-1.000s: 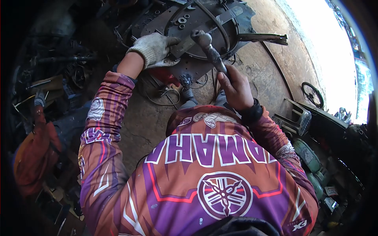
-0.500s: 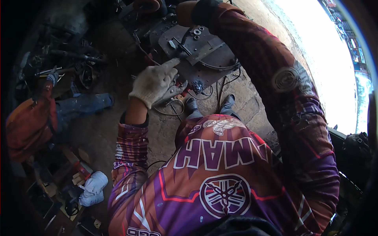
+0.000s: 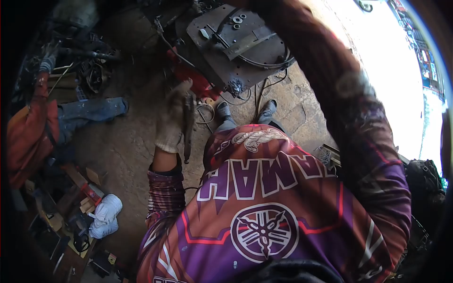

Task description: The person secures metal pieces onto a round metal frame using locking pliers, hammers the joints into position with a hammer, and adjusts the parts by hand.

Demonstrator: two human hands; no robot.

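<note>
My left hand (image 3: 172, 115), in a pale knit work glove, is blurred by motion to the left of the metal work table (image 3: 207, 56). Its fingers seem closed around a slim dark tool (image 3: 188, 137) with a rounded lower end; the blur hides its kind. My right arm (image 3: 316, 52) reaches up past the table's right side, and its hand lies beyond the top edge. On the tabletop are several metal rings (image 3: 237, 20), a flat metal bar (image 3: 249, 45) and a curved cable or rod (image 3: 264, 66). A rough metallic lump (image 3: 235, 87) sits at the near corner.
A red object (image 3: 193, 78) stands under the table's left edge. Cables (image 3: 257, 101) hang down near my feet (image 3: 268, 109). At left, another person in an orange top (image 3: 30, 141) reaches a gloved hand (image 3: 47, 63) toward dark metal parts. A white bundle (image 3: 106, 214) lies among clutter.
My left hand has pulled back from over the table, down and left, with the tool now hanging downward. My right hand has gone out at the top. The view has shifted slightly.
</note>
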